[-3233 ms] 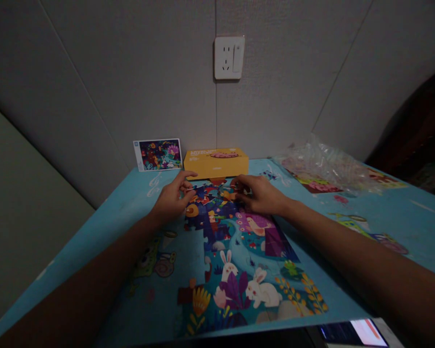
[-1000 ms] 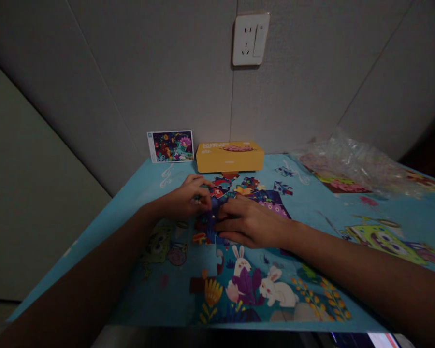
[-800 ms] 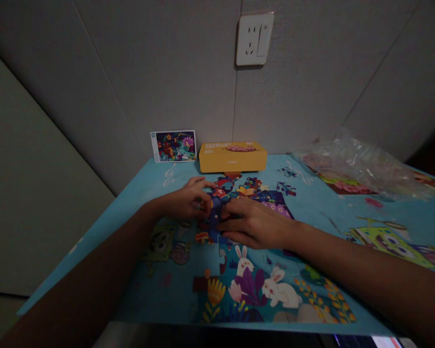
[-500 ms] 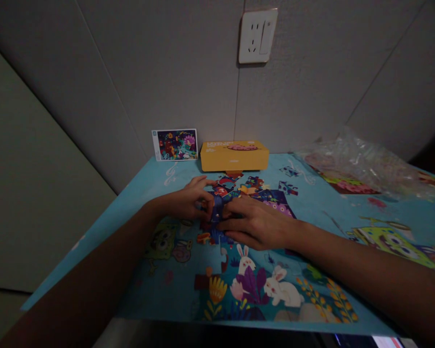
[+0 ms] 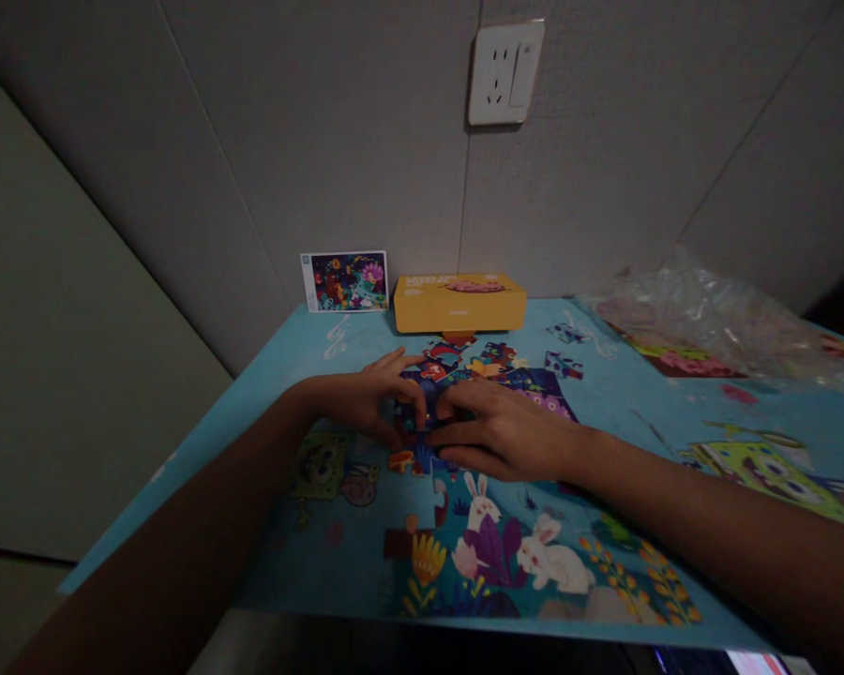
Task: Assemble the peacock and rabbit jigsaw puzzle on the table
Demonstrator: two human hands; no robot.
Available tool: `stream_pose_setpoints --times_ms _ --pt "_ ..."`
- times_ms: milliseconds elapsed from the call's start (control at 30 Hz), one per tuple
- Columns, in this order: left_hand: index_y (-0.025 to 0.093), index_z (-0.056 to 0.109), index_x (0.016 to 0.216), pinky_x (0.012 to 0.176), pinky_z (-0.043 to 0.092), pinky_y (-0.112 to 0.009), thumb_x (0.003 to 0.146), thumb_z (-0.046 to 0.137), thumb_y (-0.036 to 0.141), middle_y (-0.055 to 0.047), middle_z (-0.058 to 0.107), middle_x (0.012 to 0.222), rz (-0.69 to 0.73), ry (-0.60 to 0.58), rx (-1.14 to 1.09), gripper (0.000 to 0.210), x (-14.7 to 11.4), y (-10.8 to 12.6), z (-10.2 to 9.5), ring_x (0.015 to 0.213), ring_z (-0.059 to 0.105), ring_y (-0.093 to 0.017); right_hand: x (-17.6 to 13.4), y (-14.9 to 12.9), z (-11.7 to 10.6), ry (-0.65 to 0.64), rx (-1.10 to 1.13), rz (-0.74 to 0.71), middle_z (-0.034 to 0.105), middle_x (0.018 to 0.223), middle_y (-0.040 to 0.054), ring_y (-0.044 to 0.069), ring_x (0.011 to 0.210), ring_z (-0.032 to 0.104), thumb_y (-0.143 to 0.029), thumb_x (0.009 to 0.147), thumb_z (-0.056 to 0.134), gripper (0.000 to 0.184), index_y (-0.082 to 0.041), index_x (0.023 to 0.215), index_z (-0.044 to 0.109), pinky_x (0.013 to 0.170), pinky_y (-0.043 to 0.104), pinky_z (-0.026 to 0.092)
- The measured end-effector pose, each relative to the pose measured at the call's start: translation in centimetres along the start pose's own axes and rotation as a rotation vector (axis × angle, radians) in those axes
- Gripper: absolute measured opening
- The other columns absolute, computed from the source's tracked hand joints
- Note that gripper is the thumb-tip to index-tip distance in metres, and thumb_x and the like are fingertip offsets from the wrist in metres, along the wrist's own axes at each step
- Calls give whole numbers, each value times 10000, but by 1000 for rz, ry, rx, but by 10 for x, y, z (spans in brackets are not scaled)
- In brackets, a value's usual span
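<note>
A partly joined jigsaw puzzle (image 5: 489,544) lies on the blue table, with two white rabbits and plants in its near part. Over its upper left part, my left hand (image 5: 376,398) is curled, thumb and forefinger down at a dark blue puzzle piece (image 5: 429,398). My right hand (image 5: 503,431) comes in from the right, its bent fingertips against the same spot. Both hands' fingertips nearly meet, and they partly hide the piece. An orange-patterned puzzle piece (image 5: 400,460) shows just below the left thumb.
Loose pieces (image 5: 448,352) lie beyond my hands, with a blue-white piece (image 5: 564,366) to the right. A yellow box (image 5: 459,307) and a picture card (image 5: 350,283) stand by the wall. Clear plastic wrapping (image 5: 717,314) lies at the right. A socket (image 5: 506,73) is on the wall.
The dark blue piece, tilted up between my hands before, now lies lower and flatter. My left forefinger has moved right and down toward my right fingertips. The view has shifted slightly.
</note>
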State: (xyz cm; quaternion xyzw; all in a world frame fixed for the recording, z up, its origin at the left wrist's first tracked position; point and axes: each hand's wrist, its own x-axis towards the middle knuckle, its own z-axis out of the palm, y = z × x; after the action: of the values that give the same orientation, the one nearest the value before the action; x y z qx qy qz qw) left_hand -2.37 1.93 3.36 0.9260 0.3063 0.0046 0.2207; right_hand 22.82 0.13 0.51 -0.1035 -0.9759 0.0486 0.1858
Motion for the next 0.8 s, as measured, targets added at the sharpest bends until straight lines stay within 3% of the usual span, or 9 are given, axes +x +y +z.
stream_pose_setpoints --times_ms 167,433,800 --pt "271 678 1017 1174 8 -583 658 842 325 -43 318 1535 -9 -1 -18 399 0 -1 1 1476 -4 -352 0 0 -1 2 -4 -6 556 971 103 200 885 532 -361 963 471 329 -185 1117 703 803 369 443" --pt "244 672 905 1174 -45 -579 684 830 316 -45 528 1364 11 -5 13 281 2 -1 -1 1477 46 -329 0 4 1 -5 -1 18 544 976 99 195 871 516 -374 962 470 328 -204 1119 703 795 367 439" --pt "248 677 905 1180 -31 -571 703 813 293 -35 515 1366 8 8 2 247 0 -3 1 1480 40 -313 0 3 -2 4 36 6 552 1004 117 211 918 535 -338 938 509 307 -170 1091 715 822 383 457"
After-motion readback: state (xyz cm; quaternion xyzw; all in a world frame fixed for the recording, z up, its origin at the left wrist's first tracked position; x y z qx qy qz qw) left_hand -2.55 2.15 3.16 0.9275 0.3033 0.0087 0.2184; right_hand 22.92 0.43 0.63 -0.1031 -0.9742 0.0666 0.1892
